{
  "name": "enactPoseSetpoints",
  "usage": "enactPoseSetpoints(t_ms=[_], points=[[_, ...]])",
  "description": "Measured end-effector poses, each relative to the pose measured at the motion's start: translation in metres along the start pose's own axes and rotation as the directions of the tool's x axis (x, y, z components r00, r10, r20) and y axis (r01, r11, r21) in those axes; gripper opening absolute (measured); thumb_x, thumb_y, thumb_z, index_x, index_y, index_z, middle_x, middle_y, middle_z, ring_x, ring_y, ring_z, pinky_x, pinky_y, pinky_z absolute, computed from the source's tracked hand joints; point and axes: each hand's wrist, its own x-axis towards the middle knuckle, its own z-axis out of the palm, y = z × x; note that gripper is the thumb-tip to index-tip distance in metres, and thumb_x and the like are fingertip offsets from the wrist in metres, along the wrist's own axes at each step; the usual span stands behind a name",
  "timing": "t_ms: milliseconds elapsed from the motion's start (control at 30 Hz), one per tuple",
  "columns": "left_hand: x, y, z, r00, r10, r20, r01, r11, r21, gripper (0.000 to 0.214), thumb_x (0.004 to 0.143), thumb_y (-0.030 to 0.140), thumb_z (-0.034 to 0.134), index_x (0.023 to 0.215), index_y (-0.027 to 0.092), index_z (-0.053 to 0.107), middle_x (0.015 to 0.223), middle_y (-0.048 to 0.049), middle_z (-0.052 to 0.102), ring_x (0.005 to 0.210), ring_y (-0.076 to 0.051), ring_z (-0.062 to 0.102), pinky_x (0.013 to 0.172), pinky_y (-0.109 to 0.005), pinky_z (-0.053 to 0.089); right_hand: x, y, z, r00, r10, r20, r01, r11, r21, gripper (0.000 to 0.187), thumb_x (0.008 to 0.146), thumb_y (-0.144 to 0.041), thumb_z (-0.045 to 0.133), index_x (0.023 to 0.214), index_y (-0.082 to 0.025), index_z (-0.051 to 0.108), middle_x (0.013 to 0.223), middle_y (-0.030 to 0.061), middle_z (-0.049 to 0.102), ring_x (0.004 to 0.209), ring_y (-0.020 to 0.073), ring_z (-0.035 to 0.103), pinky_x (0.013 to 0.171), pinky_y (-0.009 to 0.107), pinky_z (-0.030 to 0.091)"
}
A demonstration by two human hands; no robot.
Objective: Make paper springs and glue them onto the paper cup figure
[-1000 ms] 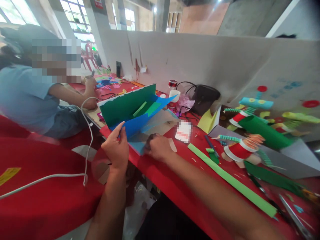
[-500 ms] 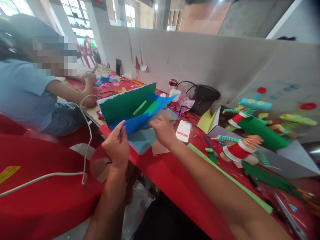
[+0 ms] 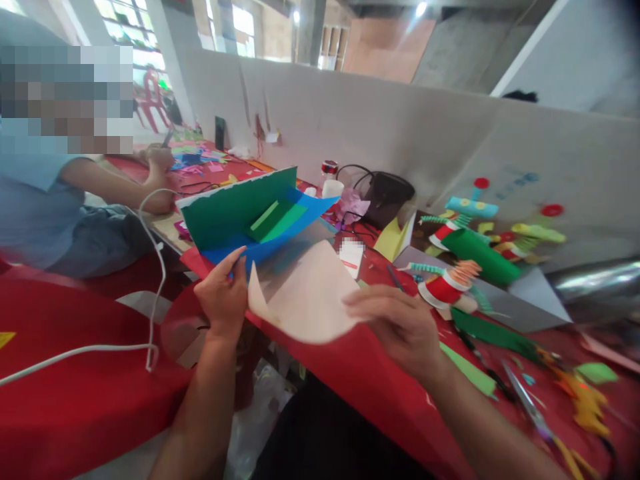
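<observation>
My left hand (image 3: pixel 223 293) pinches the near edge of a blue paper sheet (image 3: pixel 285 241) between thumb and fingers, holding it raised. Behind it stands a green sheet (image 3: pixel 230 212) with a pale torn-looking top edge, and smaller green paper pieces (image 3: pixel 277 220) lie on the blue. In my right hand (image 3: pixel 403 327) is a pale pinkish paper sheet (image 3: pixel 320 293), gripped by its right edge. That sheet bows and curls up at its left corner, close beside my left hand. A phone (image 3: pixel 352 261) lies just behind the pale sheet.
On the red-covered table (image 3: pixel 380 393), scissors (image 3: pixel 527 393) and paper figures (image 3: pixel 445 285) sit to the right. A dark bag (image 3: pixel 390 200) and white cup (image 3: pixel 332 189) stand by the wall. At left are a white cable (image 3: pixel 163 280) and another person's hand (image 3: pixel 159 157).
My right hand has moved right and nearer, drawing the pale sheet out from the papers under the blue one. My left hand still pinches the blue paper. The view has turned slightly right.
</observation>
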Motion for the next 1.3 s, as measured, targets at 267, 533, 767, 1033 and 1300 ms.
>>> enactPoseSetpoints(t_ms=[267, 533, 767, 1033, 1300], points=[[-0.023, -0.008, 0.017, 0.965, 0.138, 0.221, -0.143, 0.99, 0.006, 0.03, 0.09, 0.035, 0.06, 0.117, 0.025, 0.07, 0.109, -0.0026, 0.075, 0.087, -0.021, 0.071, 0.08, -0.034, 0.055, -0.153, -0.014, -0.036, 0.878, 0.477, -0.028, -0.467, 0.869, 0.166, 0.012, 0.082, -0.034, 0.072, 0.076, -0.024, 0.07, 0.091, 0.0055, 0.076, 0.084, 0.0178, 0.073, 0.075, 0.029, 0.06], [-0.085, 0.031, -0.006, 0.146, 0.719, 0.679, -0.582, 0.617, -0.529, 0.073, 0.079, 0.061, 0.061, 0.145, 0.033, 0.043, 0.153, -0.0063, 0.042, 0.144, -0.03, 0.031, 0.12, -0.05, 0.02, -0.205, 0.013, -0.116, 0.774, 0.615, 0.149, -0.612, 0.788, -0.069, 0.014, 0.09, -0.027, 0.059, 0.084, -0.023, 0.071, 0.1, 0.0087, 0.075, 0.112, 0.0226, 0.065, 0.095, 0.042, 0.053], [-0.11, 0.055, -0.015, -0.084, 0.614, 0.785, -0.588, 0.605, -0.536, 0.072, 0.088, 0.053, 0.055, 0.151, 0.032, 0.028, 0.159, -0.0068, 0.029, 0.147, -0.028, 0.023, 0.12, -0.052, 0.013, -0.236, -0.042, -0.094, 0.806, 0.536, 0.253, -0.351, 0.776, -0.525, 0.067, 0.071, 0.004, 0.045, 0.131, -0.024, 0.059, 0.149, 0.0046, 0.047, 0.144, 0.0243, 0.031, 0.115, 0.051, 0.036], [-0.083, 0.051, -0.007, -0.211, 0.579, 0.787, -0.448, 0.658, -0.605, 0.056, 0.095, 0.035, 0.048, 0.149, 0.035, 0.032, 0.154, 0.0002, 0.039, 0.143, -0.021, 0.033, 0.119, -0.045, 0.025, -0.285, -0.061, -0.061, 0.858, 0.514, -0.022, -0.421, 0.676, -0.604, 0.057, 0.085, -0.003, 0.044, 0.137, -0.023, 0.052, 0.132, 0.0088, 0.063, 0.126, 0.0225, 0.056, 0.105, 0.046, 0.048], [-0.069, 0.023, -0.019, -0.056, 0.524, 0.85, -0.298, 0.804, -0.515, 0.046, 0.087, 0.026, 0.049, 0.131, 0.035, 0.059, 0.135, -0.0007, 0.061, 0.131, -0.024, 0.052, 0.114, -0.047, 0.036, -0.269, -0.048, -0.073, 0.771, 0.553, -0.317, -0.636, 0.702, -0.322, 0.024, 0.091, -0.018, 0.051, 0.107, -0.023, 0.068, 0.101, 0.0069, 0.075, 0.094, 0.0206, 0.071, 0.082, 0.033, 0.057]])
